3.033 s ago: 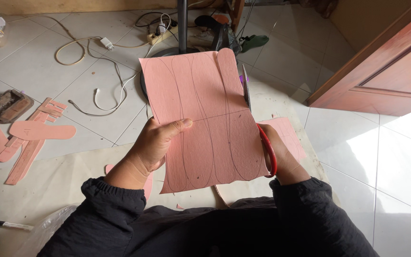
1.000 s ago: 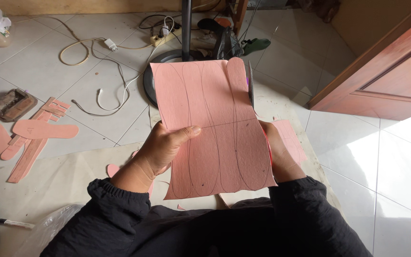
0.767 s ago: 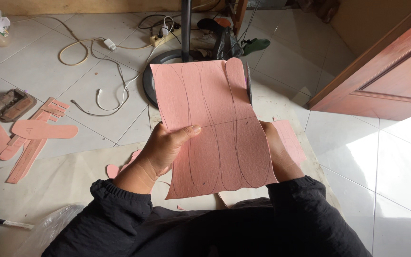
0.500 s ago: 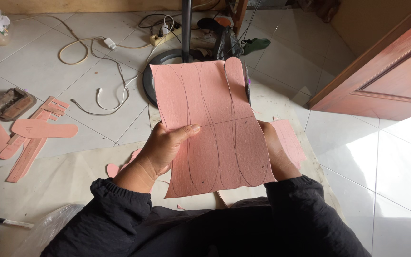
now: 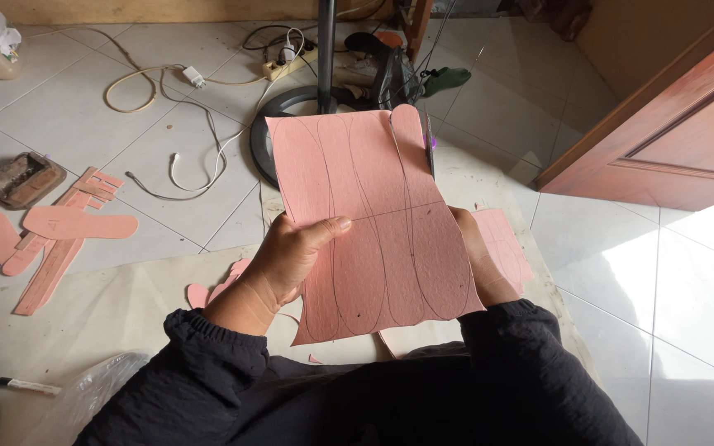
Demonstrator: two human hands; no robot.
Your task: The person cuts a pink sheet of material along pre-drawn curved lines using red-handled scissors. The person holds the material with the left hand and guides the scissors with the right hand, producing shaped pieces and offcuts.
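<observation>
While the left hand (image 5: 291, 256) pinches the pink sheet (image 5: 373, 223) at its left edge, thumb on top, the sheet stands mid-frame, unsagging. It appears light and fairly stiff (pencilled sole outlines cover it). The right hand (image 5: 477, 260) sits behind its right edge, grip hidden; hold the edges, judging by this.

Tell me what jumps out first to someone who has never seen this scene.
The big pink sheet marked with long curved pencil outlines fills the middle, held up by the left hand at its left edge and the right hand, mostly hidden behind its right edge. On the tiled floor at far left lie pink sole-shaped cutouts and offcut strips. Above the sheet stands a black pole on a round base, amid loose cables.
</observation>
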